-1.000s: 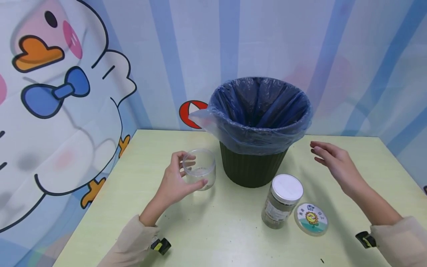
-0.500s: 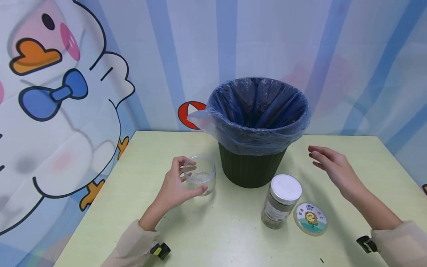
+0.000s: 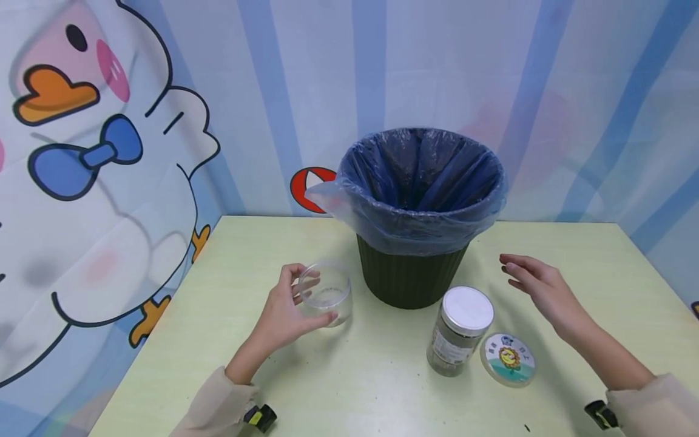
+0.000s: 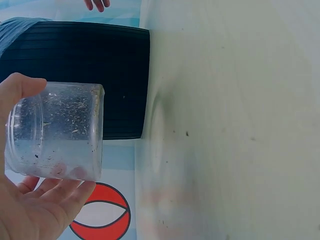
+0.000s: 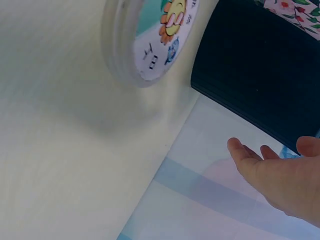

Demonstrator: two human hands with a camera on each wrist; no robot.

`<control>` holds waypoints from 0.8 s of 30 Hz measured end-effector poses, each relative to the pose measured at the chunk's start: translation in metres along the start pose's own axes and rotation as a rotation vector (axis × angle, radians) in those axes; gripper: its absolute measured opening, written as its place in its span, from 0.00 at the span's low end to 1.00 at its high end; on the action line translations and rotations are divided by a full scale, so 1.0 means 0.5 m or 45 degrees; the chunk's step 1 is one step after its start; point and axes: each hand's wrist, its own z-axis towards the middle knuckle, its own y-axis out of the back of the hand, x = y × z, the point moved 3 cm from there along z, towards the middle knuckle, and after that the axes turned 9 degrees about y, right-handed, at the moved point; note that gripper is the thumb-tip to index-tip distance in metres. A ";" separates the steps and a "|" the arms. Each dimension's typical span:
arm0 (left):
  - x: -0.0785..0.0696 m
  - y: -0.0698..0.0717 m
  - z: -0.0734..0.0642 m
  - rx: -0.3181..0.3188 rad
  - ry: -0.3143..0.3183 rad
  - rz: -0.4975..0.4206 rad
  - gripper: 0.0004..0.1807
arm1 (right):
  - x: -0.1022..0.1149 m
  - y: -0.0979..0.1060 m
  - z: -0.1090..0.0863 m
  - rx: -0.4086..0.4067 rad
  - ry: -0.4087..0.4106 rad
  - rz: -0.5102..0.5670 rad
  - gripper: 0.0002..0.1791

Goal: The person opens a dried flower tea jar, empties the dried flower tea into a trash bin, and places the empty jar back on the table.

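The left hand (image 3: 285, 315) held a clear jar (image 3: 330, 298) over the desk (image 3: 349, 394), while the right hand (image 3: 542, 288) floated, fingers loose.

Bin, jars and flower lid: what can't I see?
Bottom inside the dark ribbed bin: head view, hidden by its blue plastic bag.
Flecks in the clear round plastic jar: left wrist view, too small to name.
Label print on the clear white-lidded jar: head view, too small.
Round green-white sunflower lid: right wrist view, top edge cuts part off.

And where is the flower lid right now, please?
In the head view, the flower lid lies on the table toward the right, just right of the closed jar.
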 end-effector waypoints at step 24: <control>0.041 -0.008 -0.017 0.061 0.033 0.081 0.47 | -0.029 -0.027 -0.023 0.058 -0.014 -0.008 0.27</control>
